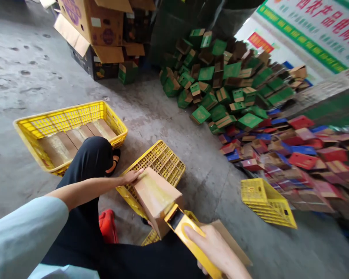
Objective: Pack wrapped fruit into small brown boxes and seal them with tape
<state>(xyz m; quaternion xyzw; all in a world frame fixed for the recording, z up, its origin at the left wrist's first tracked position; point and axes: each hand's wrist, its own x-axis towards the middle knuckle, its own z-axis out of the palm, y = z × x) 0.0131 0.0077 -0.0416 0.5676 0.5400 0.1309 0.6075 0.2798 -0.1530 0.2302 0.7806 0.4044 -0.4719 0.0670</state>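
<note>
Carton point(166, 186) lies between the two hands, tilted in this view, with a strip of clear tape point(153, 190) along its upper face. The left hand point(131, 176) rests on its far end, fingers stretched over the edge; whether they also grip it, I cannot tell. At the near end, the right hand point(211, 241) is closed around a yellow tool point(188, 236), thumb on top, and the tool's head meets the carton's edge.

Beneath the carton and just beyond the left hand is a yellow crate point(171, 162), its latticed face upward. Left of the left hand, past the bent knee point(97, 149), a yellow bin point(62, 110) holds three taped boxes point(104, 128). Nearer the body than the left hand is something red point(108, 226), partly hidden by the leg. Just beside the right hand, on its right, is a cardboard flap point(235, 244).

Farther right of the right hand stands a yellow basket point(267, 199). Well beyond both hands, green boxes point(209, 102) lie heaped, with red and blue boxes point(303, 159) to their right.
</note>
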